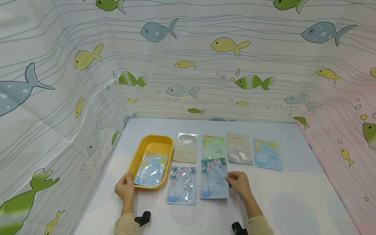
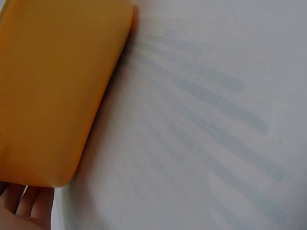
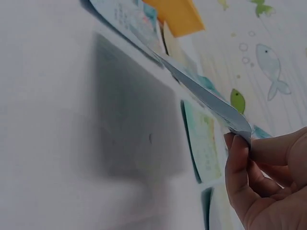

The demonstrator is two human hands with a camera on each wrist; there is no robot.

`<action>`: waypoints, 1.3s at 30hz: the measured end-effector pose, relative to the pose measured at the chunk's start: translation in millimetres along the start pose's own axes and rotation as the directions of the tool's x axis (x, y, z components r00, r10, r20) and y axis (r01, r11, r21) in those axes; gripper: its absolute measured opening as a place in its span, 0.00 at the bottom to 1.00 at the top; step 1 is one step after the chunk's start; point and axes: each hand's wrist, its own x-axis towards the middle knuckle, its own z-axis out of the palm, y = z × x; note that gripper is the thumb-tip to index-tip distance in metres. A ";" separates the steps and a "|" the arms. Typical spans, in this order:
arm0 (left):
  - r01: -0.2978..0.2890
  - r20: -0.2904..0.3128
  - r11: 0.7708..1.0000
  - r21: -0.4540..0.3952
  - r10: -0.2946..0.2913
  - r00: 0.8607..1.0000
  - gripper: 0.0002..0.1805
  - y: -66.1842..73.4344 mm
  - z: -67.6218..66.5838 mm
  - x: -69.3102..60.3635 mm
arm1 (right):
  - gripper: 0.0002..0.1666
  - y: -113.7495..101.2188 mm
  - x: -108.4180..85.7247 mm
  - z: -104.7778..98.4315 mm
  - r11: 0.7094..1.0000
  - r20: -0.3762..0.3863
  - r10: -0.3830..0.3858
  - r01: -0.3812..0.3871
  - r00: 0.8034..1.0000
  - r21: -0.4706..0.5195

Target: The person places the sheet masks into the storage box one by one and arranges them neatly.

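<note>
My left hand (image 1: pixel 125 190) grips the near left corner of a yellow plastic tray (image 1: pixel 170 140), thumb at the rim. The left wrist view shows its fingers (image 2: pixel 36 203) against the tray's underside. A light blue face mask packet (image 1: pixel 150 171) with yellow flowers lies in the tray. Between thumb and fingers, my right hand (image 1: pixel 239 184) pinches the right edge of a blue face mask packet (image 1: pixel 214 179) with pink flowers. This packet is raised off the table, casting a shadow in the right wrist view. A similar pink-flowered packet (image 1: pixel 181 186) lies just to its left.
Behind the hands lie a silver-beige packet (image 1: pixel 185 148), a green flowered one (image 1: pixel 213 145), another silver-beige one (image 1: pixel 239 148) and a light blue one (image 1: pixel 268 156). The white table (image 1: pixel 293 182) is bordered by fish-patterned cloth walls (image 1: pixel 205 75).
</note>
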 end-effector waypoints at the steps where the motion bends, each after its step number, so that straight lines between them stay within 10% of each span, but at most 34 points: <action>1: -0.001 -0.001 1.000 -0.001 0.001 1.000 0.15 -0.1 0.1 0.0 | 0.12 -3.0 0.5 0.4 1.000 0.004 -0.011 0.011 1.000 0.011; 39: -0.020 -0.007 1.000 0.016 0.020 1.000 0.15 1.1 -1.1 0.1 | 0.12 -76.9 16.6 71.7 0.966 0.158 -0.184 0.149 0.970 0.209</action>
